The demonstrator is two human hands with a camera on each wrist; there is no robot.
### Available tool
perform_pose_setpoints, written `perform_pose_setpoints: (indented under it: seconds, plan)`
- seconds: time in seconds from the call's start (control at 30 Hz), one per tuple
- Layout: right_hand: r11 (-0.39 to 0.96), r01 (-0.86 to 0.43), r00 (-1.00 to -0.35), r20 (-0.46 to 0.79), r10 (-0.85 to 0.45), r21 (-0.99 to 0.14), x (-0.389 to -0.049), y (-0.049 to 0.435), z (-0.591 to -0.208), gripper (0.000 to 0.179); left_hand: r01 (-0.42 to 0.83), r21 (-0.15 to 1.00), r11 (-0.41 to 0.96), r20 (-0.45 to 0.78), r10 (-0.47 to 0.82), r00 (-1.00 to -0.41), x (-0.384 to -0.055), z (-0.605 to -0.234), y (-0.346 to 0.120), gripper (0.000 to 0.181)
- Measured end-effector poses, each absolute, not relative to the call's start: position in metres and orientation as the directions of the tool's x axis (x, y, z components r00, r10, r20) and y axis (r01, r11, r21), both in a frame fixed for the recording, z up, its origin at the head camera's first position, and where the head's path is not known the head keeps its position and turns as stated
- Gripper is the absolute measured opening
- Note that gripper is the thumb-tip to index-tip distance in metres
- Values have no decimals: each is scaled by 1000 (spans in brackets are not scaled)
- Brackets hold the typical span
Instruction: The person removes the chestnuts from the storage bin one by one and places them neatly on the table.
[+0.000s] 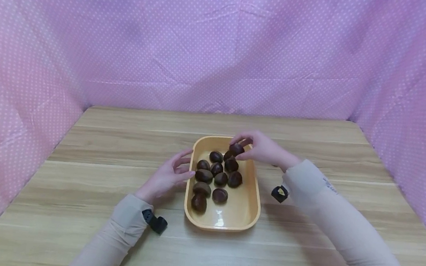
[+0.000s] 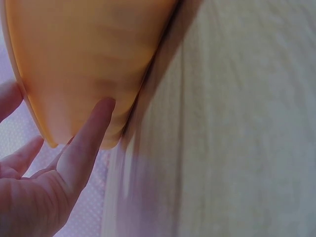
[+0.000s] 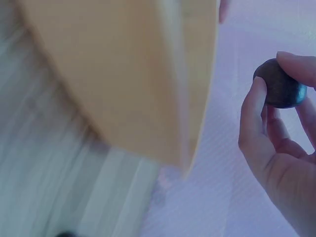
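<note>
My right hand (image 1: 260, 148) pinches a dark brown chestnut (image 1: 236, 149) between thumb and fingertips, over the far right part of a yellow-orange tray (image 1: 245, 212). The right wrist view shows the held chestnut (image 3: 279, 84) above the level of the tray's rim. Several more chestnuts (image 1: 219, 196) lie in the tray, mostly along its left and middle; the near right part shows bare floor. At the tray's left side is my left hand (image 1: 165, 175), fingers spread and loosely extended. In the left wrist view, its fingertips (image 2: 106, 104) are right at the tray's outer wall (image 2: 89, 59).
The tray stands on a wood-grain table (image 1: 110, 191). Pink dotted cloth (image 1: 214, 53) hangs behind it and at both sides. A small dark thing (image 1: 275, 165) shows on the table below the right wrist, mostly hidden. Each wrist carries a black camera mount.
</note>
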State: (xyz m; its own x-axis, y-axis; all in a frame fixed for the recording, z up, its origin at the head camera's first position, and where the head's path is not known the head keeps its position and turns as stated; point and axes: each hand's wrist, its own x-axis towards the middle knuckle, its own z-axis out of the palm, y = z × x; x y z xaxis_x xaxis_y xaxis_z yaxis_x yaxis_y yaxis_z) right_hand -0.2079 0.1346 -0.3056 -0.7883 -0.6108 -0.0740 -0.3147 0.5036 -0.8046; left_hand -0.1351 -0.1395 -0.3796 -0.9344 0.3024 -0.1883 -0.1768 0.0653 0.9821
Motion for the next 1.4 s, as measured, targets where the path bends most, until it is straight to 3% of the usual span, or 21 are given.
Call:
perform_pose_setpoints:
  seconds: [0.57,0.87,1.4]
  plan:
    - [604,-222,-891,-92,-444,-765,-214,216,-333,43,-169,981,92,-189,288,-939,-136,-378,-139,72]
    - [617,-211,-913,-74,-402,-758,-217,252,-342,46,-168,983,72,-182,298,-937,-136,-377,-139,71]
    - [650,-85,-928,-178,-328,-755,-228,275,-369,49,-166,983,80,-183,299,-937,-134,-379,-140,70]
